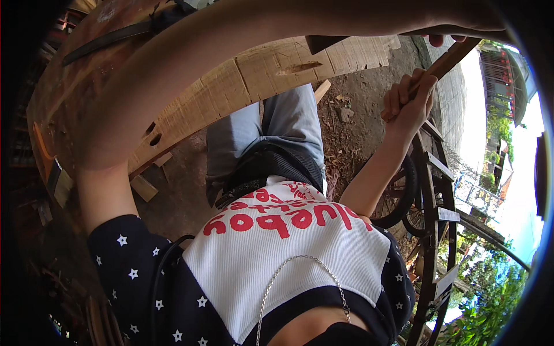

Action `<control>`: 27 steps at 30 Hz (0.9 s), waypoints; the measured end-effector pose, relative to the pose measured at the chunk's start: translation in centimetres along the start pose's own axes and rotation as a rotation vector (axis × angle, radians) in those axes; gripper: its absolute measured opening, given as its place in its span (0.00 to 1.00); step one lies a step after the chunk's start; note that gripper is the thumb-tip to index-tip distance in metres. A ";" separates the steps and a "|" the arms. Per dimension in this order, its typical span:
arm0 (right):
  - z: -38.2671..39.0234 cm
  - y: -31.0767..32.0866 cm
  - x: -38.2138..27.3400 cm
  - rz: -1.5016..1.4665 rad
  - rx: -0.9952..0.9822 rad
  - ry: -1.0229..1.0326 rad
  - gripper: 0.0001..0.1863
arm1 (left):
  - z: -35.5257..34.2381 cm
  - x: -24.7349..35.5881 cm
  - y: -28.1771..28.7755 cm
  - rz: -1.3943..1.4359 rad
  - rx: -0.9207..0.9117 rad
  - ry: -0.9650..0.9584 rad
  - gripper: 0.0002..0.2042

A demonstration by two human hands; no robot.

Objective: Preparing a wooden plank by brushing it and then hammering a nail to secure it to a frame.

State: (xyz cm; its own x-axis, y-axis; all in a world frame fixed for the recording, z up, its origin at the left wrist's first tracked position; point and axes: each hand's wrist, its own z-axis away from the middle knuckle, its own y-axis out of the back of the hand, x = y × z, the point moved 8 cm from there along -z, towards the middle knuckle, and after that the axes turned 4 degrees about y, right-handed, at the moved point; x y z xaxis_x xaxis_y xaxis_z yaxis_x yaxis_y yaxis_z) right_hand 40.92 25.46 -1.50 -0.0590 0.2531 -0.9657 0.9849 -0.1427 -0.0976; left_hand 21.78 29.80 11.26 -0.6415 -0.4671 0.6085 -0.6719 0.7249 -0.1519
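While the left forearm sweeps close across the upper part of the view, a silver chain hangs over the person's white shirt front, beside dark sleeves dotted with stars. Out beyond the body, the right hand has its fingers curled around a wooden stick. That stick passes through the closed fist and slants up and to the right, its far end reaching beneath the left hand. Just a few fingertips of the left hand show, near the stick's upper stretch; whether they grip it or are spread, I cannot tell.

Past the forearm, a worn wooden surface, cracked and pierced with holes, spans the space over the person's pale jeans. A dark strap lies on it at the left, and a dark flat piece shows near its right end. Lower down are wood offcuts and leaf-strewn dirt ground. Farther right stand a black wheel and a slatted frame, with greenery behind.
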 end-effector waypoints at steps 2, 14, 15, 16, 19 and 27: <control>-0.6 -1.8 0.4 0.013 0.007 0.068 0.22 | -0.2 -0.1 -0.9 0.140 -0.026 -0.136 0.30; -1.8 -4.9 5.0 -0.067 -0.001 -0.045 0.20 | 0.7 0.2 -0.7 0.255 0.011 -0.110 0.29; -1.7 -5.0 4.9 -0.060 -0.005 -0.039 0.20 | 0.5 0.7 -0.9 0.247 0.028 -0.217 0.29; -1.7 -5.3 4.8 -0.053 -0.036 -0.039 0.20 | 0.7 0.6 -0.6 0.232 0.024 -0.234 0.29; -1.7 -5.3 4.9 -0.039 -0.004 -0.048 0.21 | 1.1 0.3 -0.1 0.191 0.000 -0.180 0.29; -1.7 -5.7 4.5 -0.031 -0.035 -0.052 0.21 | 1.0 -0.6 0.7 0.159 0.010 -0.150 0.29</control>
State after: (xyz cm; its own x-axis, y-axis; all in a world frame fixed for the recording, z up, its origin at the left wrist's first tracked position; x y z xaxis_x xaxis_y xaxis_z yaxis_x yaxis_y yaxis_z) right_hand 35.27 29.04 -4.93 -0.0971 0.2062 -0.9737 0.9875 -0.1020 -0.1201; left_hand 21.39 30.07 10.04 -0.7871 -0.4181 0.4535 -0.5611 0.7908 -0.2448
